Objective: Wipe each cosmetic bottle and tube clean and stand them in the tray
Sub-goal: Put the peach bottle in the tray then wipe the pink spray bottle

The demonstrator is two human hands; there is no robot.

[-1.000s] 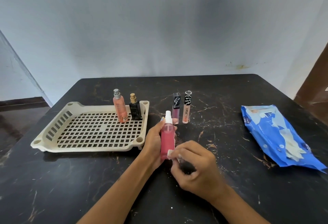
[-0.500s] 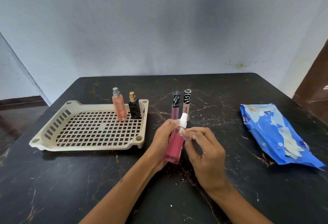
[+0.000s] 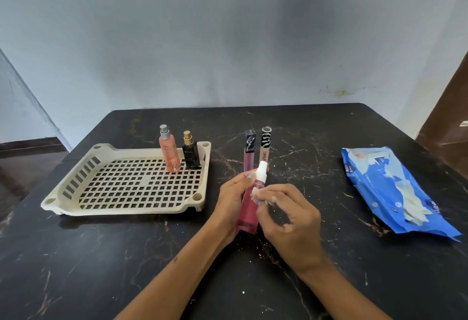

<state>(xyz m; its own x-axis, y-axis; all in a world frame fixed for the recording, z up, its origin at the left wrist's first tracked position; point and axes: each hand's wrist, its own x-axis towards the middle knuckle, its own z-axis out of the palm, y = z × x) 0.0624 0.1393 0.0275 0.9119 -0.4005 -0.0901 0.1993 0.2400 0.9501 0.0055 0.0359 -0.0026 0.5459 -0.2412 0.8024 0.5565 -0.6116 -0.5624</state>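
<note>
My left hand (image 3: 231, 197) grips a pink spray bottle (image 3: 248, 214) with a white cap, tilted and lifted off the table. My right hand (image 3: 288, 216) pinches a small white wipe (image 3: 258, 197) against the bottle's upper part. A cream slotted tray (image 3: 101, 193) lies to the left. In its far right corner stand an orange spray bottle (image 3: 169, 151) and a small black bottle (image 3: 190, 152). Two lip gloss tubes, a dark pink tube (image 3: 249, 150) and a beige tube (image 3: 265, 147), stand upright on the table behind my hands.
A blue pack of wipes (image 3: 395, 190) lies on the right of the black marble table (image 3: 101, 269). White crumbs dot the tabletop near my hands. A pale wall rises behind the table's far edge.
The bottle went from upright on the table to lifted and tilted. My right hand moved from the bottle's base up to its cap, then slightly down its neck with the wipe.
</note>
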